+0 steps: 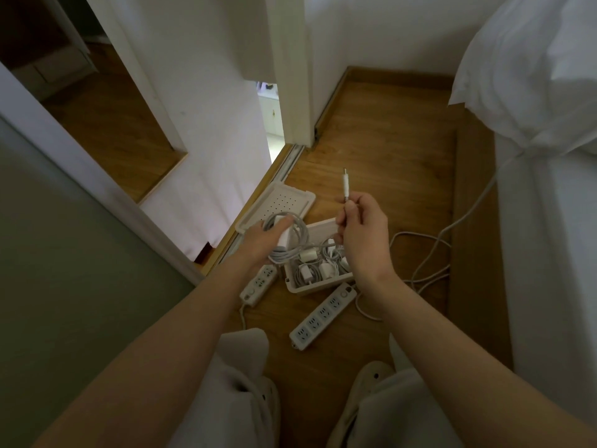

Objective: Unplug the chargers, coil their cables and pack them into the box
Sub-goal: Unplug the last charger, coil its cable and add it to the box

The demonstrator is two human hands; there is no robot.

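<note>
box between two power strips; lid behind.

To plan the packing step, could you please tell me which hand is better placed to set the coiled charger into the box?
Left, probably. The left hand holds the coiled charger just over the open box; the right hand only pinches the cable's plug end.

— What do we lose sight of here?
— Our right hand covers a far corner of the box. The floor cable vanishes behind the bedding. The chargers inside blur together, uncountable.
</note>
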